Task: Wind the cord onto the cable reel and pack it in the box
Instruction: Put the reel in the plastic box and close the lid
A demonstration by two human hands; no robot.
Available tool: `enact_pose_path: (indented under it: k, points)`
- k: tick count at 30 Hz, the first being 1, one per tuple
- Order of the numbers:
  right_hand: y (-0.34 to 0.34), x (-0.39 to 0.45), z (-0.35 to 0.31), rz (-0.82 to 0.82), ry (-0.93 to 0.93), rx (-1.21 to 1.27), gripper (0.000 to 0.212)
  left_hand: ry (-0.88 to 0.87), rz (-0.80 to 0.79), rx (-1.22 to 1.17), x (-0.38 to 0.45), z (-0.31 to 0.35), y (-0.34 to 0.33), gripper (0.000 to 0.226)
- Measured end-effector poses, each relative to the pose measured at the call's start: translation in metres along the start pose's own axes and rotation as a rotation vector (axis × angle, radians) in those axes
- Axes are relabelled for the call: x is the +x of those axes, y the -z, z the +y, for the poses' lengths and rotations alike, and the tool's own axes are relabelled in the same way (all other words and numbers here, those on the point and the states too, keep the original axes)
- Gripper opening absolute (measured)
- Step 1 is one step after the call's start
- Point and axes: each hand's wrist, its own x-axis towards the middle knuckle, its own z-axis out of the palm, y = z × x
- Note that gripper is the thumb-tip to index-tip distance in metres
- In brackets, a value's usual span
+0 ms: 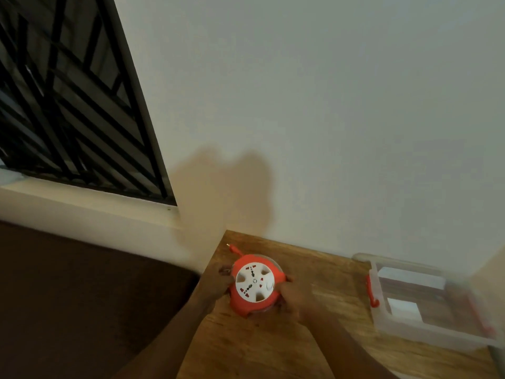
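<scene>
I see the orange cable reel (255, 287) lying flat on the wooden tabletop (262, 348), near its far left corner by the wall, its white socket face turned up. My left hand (218, 281) curls round the reel's left edge and my right hand (293, 298) clasps its right edge, so both have a grip on the reel. The orange plug (233, 248) pokes out just beyond the reel toward the wall; I cannot make out the wound cord through the blur. The clear plastic box (426, 302) with an orange latch (372, 292) sits open on the tabletop, well apart to the right. A barred window (71, 97) fills the upper left.
</scene>
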Motion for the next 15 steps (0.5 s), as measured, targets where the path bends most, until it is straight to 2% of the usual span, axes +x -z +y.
enact_pose_path:
  k: [4,8,12,15]
  points:
    - [-0.023,0.020,0.015,0.063,0.020,-0.060,0.041,0.018,0.009,0.125,0.022,-0.022,0.004,0.022]
    - [-0.044,0.029,0.028,0.171,0.056,-0.104,0.031,0.008,0.015,0.271,0.039,-0.041,0.009,0.006]
    - [-0.052,0.034,0.043,0.222,0.128,-0.213,0.020,0.015,-0.018,0.331,0.047,-0.054,0.016,0.010]
    - [-0.051,0.040,0.052,0.230,0.147,-0.232,0.022,0.015,-0.017,0.350,0.044,-0.056,0.018,0.010]
